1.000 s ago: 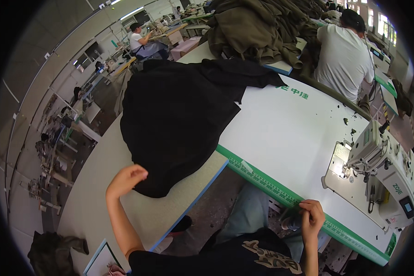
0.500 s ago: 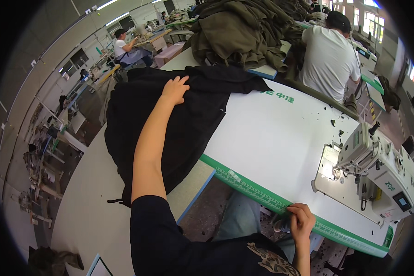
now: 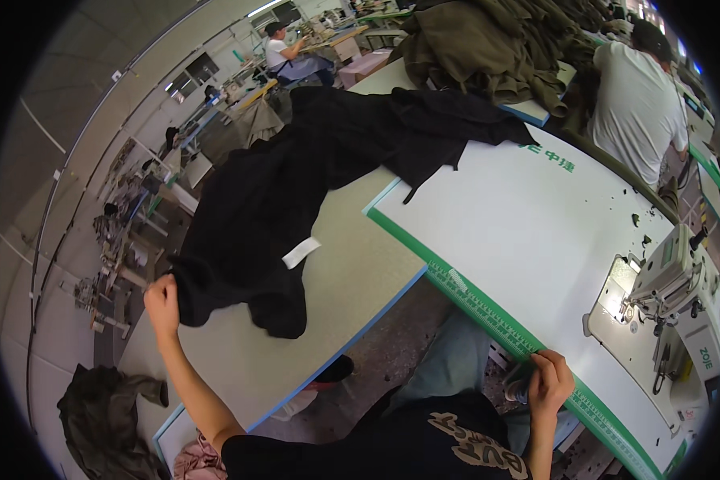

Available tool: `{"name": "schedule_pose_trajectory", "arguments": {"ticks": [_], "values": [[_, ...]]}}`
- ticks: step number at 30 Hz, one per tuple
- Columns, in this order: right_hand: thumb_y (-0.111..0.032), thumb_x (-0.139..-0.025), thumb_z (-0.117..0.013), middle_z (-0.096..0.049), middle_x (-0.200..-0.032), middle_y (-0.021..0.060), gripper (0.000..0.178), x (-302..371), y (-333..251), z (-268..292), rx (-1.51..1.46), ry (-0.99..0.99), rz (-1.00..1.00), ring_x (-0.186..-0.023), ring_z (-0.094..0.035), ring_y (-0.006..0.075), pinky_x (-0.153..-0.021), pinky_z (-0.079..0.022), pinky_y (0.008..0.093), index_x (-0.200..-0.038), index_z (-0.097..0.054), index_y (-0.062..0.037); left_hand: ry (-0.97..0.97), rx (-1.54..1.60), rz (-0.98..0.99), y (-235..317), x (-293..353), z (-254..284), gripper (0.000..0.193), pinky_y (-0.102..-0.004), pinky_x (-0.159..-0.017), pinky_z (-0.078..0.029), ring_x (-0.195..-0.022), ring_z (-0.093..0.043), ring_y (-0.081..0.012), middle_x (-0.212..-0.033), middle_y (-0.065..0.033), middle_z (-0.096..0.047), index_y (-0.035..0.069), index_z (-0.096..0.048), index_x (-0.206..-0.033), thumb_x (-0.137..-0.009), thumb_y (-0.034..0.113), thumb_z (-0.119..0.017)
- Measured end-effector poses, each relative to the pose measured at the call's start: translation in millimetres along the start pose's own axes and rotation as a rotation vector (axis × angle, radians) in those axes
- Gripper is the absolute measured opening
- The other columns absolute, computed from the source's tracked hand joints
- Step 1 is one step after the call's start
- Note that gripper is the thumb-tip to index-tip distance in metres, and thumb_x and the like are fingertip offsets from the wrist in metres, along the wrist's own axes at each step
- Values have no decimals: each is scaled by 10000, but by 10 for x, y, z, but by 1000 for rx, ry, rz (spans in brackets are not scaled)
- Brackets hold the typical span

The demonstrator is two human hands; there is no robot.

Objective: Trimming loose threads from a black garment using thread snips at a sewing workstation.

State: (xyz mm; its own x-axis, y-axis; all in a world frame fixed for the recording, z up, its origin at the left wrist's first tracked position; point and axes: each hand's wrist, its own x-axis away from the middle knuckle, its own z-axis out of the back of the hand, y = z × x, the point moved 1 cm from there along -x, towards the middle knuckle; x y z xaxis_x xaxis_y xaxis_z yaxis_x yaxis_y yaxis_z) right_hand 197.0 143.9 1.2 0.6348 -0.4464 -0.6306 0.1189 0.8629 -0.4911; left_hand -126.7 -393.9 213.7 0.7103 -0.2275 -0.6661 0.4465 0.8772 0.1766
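A black garment (image 3: 256, 200) lies stretched across the left table, its far part reaching onto the white sewing table (image 3: 496, 208). Closed on its near left edge, my left hand (image 3: 162, 306) holds the cloth out to the left. A white label (image 3: 301, 252) shows on the garment's right side. My right hand (image 3: 550, 379) is at the green front edge (image 3: 488, 312) of the sewing table, fingers curled at the ruler strip. Whether those fingers pinch anything besides the edge is hidden.
A sewing machine (image 3: 672, 296) stands on the right, with dark scraps (image 3: 637, 220) behind it. Olive garments (image 3: 488, 52) are heaped at the back, near a seated person in white (image 3: 636, 108). A dark garment (image 3: 108, 416) and pink cloth (image 3: 202, 458) lie lower left.
My left hand has gone from lying on the garment to gripping its edge, far to the left and nearer. The garment is drawn out leftward, exposing the label. My right hand stays at the table edge.
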Motion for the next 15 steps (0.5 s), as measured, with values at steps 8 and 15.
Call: {"name": "schedule_pose_trajectory", "arguments": {"ticks": [8, 15], "values": [[96, -649, -588, -641, -890, 108, 231, 15, -24, -40, 30, 5, 10, -712, -620, 270, -601, -470, 331, -834, -641, -32, -438, -317, 394, -520, -115, -589, 545, -437, -848, -493, -999, -622, -374, -1033, -220, -654, 4, -644, -1042, -817, 500, -670], [53, -642, -616, -646, -896, 78, 242, 36, -26, -3, -1, -17, -32, -721, -621, 263, -617, -473, 352, -842, -651, -79, -28, -443, 824, -1771, -564, -2006, 1243, -409, -1057, -374, -1218, -509, -378, -1277, -250, -551, 9, -178, -1485, -581, 566, -823]]}}
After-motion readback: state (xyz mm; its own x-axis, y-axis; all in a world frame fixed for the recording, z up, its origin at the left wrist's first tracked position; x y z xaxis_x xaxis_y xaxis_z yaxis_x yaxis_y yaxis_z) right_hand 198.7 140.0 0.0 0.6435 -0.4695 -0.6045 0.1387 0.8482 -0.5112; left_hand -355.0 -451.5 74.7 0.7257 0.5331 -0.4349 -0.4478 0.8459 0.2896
